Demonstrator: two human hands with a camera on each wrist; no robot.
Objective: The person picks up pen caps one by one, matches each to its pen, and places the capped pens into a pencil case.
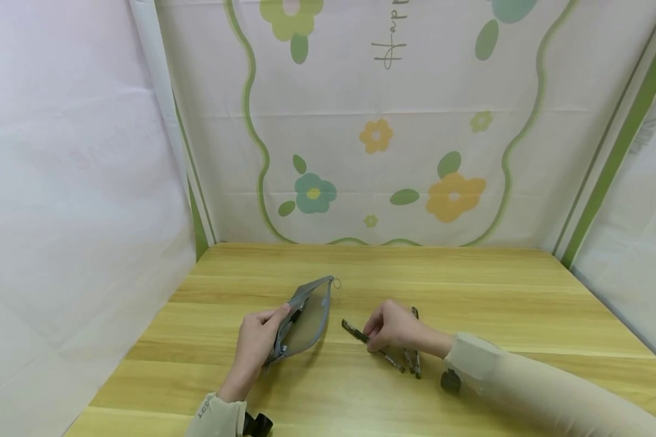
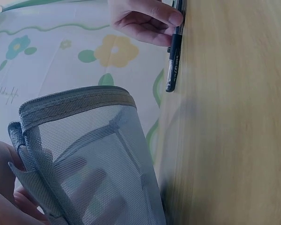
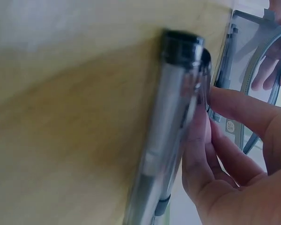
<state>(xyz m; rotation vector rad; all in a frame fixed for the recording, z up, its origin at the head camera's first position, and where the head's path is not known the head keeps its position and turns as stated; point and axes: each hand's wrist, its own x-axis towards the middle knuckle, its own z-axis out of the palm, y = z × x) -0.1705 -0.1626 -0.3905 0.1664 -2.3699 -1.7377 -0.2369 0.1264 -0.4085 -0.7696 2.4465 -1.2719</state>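
Note:
My left hand (image 1: 257, 340) grips a grey mesh zip pouch (image 1: 313, 321) by its near-left side, above the left-centre of the table. The pouch's mouth gapes, and a dark pen (image 1: 297, 312) shows inside it. In the left wrist view, the pouch's zip edge (image 2: 79, 105) faces up and fingers show through the mesh. To the right of the pouch, my right hand (image 1: 393, 328) pinches a black-and-clear pen (image 1: 355, 331) between thumb and fingers, low over the table. Clear pens with dark ends (image 1: 417, 364) lie under my right wrist, one looming close in the right wrist view (image 3: 171, 93).
The wood-grain table (image 1: 470, 279) spreads beneath both hands. Behind it hangs a white cloth (image 1: 339, 145) printed with flowers, and white cloth walls (image 1: 76, 212) stand on both sides. A black wrist device (image 1: 451, 382) sits under the right sleeve.

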